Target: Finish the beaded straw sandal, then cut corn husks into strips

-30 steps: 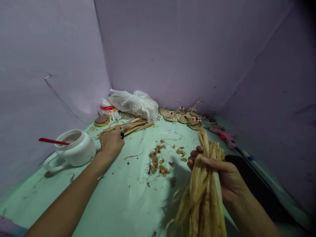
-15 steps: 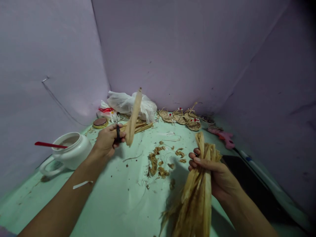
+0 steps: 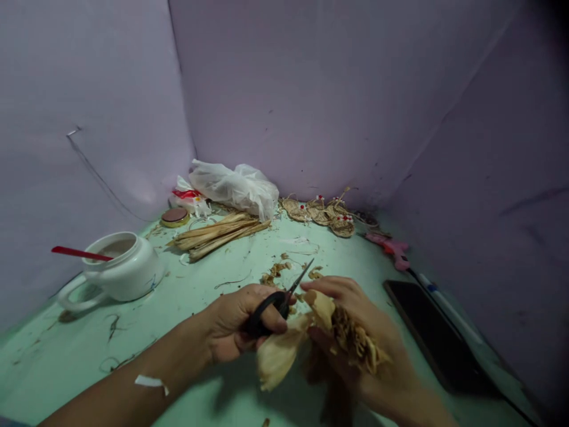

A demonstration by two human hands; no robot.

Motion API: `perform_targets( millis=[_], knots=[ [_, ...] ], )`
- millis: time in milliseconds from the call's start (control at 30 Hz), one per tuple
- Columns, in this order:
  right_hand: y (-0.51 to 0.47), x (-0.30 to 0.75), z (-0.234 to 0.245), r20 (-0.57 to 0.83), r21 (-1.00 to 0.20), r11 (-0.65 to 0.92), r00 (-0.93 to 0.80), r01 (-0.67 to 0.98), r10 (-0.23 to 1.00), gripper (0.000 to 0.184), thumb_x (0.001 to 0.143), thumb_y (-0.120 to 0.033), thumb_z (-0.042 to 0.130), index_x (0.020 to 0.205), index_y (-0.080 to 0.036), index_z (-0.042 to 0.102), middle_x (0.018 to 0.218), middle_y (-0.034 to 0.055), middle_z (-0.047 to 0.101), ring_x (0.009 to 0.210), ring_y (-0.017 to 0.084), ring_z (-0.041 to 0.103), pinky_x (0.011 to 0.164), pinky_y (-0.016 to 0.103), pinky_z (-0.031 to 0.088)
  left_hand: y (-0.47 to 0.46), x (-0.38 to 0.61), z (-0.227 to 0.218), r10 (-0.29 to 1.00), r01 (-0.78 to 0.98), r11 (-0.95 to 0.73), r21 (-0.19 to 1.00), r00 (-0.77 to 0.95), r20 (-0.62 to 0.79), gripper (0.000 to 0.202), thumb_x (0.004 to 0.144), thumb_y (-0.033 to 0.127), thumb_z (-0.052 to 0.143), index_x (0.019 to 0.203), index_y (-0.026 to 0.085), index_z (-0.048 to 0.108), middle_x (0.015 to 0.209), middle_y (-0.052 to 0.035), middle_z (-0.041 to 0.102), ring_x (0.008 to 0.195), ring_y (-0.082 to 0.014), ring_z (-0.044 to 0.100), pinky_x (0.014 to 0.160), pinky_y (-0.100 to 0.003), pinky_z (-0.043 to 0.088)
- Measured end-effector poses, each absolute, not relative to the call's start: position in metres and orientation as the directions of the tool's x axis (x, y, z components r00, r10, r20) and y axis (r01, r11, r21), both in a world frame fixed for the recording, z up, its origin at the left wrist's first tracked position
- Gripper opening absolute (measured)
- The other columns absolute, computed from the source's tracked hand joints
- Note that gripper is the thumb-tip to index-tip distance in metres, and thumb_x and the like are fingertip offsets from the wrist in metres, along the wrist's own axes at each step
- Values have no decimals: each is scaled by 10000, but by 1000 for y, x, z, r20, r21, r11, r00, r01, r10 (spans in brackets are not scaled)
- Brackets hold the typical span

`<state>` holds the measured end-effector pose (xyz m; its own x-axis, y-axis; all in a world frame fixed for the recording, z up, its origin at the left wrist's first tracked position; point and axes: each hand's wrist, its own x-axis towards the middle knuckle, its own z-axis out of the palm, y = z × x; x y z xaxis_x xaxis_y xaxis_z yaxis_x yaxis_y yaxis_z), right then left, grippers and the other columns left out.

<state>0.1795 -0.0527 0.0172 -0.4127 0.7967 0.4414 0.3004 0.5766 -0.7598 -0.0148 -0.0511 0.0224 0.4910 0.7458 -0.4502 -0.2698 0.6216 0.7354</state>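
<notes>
Scissors with black handles (image 3: 269, 314) are looped on the fingers of my left hand (image 3: 237, 323), their thin blades pointing up and away to the right. Wrapped in my right hand (image 3: 373, 338) is a bundle of dried husks (image 3: 355, 341), its ragged brown ends turned towards me. A pale, broad husk strip (image 3: 282, 356) hangs between both hands, and its narrow end runs to the right fingers. Whether the left fingers also grip this strip is hidden. Brown husk scraps (image 3: 275, 273) lie on the table just beyond the hands.
A white pot (image 3: 128, 273) with a red handle sticking out stands at the left. Behind lie more husk strips (image 3: 222, 231), a plastic bag (image 3: 235, 187) and woven pieces with beads (image 3: 317, 212). To the right are a pink glue gun (image 3: 391, 246) and a dark phone (image 3: 438, 338).
Both hands have come together near the middle. My left hand has moved down and right with the scissors. The husk bundle, upright before, has tipped so its ends face me.
</notes>
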Motion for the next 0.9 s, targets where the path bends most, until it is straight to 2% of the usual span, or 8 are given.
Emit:
perform_targets(
  millis=[67,133,233,300,400,567,733,900],
  knots=[
    [-52,180,11,351,-810,498,-424,310,835,165,659,-154,622,803,-229,650,858,61,654,794,229,591,724,318,459,-52,-11,22,717,-355,680,641,503,-482,360,442,32,596,788,115,545,580,0,560,551,-114,588,488,-173,447],
    [-52,181,7,242,-868,376,-386,325,890,110,660,-216,649,770,-225,652,719,38,645,618,188,581,586,280,460,-51,-11,20,738,-402,667,627,469,-485,387,464,45,621,832,128,538,558,15,560,462,-83,546,407,-145,390],
    [-51,183,8,159,-914,240,-254,327,954,110,621,-287,697,685,-219,638,610,9,617,519,158,549,486,248,429,-48,-14,16,816,-340,553,761,404,-413,332,582,179,641,888,145,519,560,1,590,350,-58,468,291,-128,198],
    [-46,187,13,134,-943,161,-110,290,985,158,597,-309,720,676,-203,632,611,11,622,536,163,559,493,249,439,-44,-18,13,882,-249,420,873,339,-328,308,659,273,622,912,134,515,598,-31,621,347,-57,464,291,-136,158],
    [-31,196,18,-22,-993,-27,47,113,999,251,527,-303,768,675,-172,614,596,16,620,539,164,566,489,253,450,-37,-25,10,942,-80,241,967,259,-213,323,731,360,572,940,119,524,616,-41,629,360,-52,460,321,-144,183],
    [-11,203,12,-339,-919,-347,-76,-189,938,339,459,-227,795,682,-172,547,473,-38,558,388,113,506,381,217,398,-30,-33,7,926,147,195,970,300,-231,314,700,361,588,892,114,558,619,-31,620,437,-76,495,409,-173,350],
    [-13,194,5,-339,-909,-349,-83,-229,937,335,451,-208,803,666,-157,551,476,-34,570,407,112,522,421,228,436,-30,-32,3,881,145,297,944,340,-329,357,587,295,629,892,121,566,659,-32,623,473,-92,493,416,-193,383],
    [-17,190,3,-276,-943,-273,-11,-189,961,337,419,-227,814,651,-137,587,507,-21,583,432,111,519,422,223,422,-27,-37,-8,875,209,243,947,375,-307,388,598,312,623,930,119,568,673,-17,596,490,-87,475,456,-206,391]
  ],
)
